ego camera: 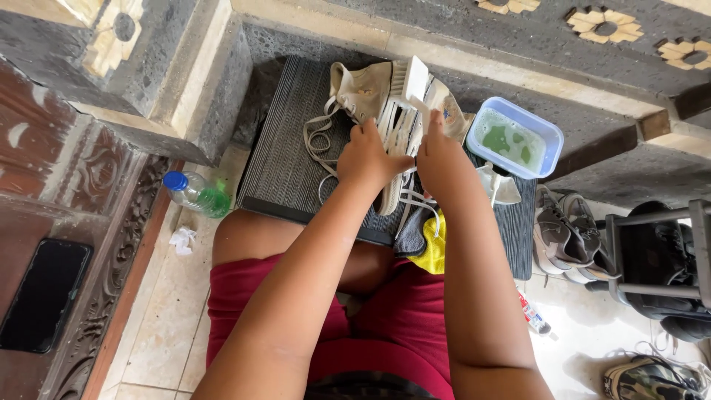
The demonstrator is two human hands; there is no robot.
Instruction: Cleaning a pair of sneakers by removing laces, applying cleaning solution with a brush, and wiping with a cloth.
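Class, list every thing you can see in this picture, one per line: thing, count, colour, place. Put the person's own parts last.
beige sneaker: one, beige, on the mat under both hands
brush: one, white, above the sneaker
mat: one, dark grey, on the step
tub: one, clear blue with green liquid, right of the sneaker
bottle: one, clear with blue cap, left of the mat
yellow cloth: one, on the lap
grey sneakers: a pair, right floor
phone: one, black, far left
tube: one, white, on the floor
left hand: on the sneaker
right hand: holding the brush
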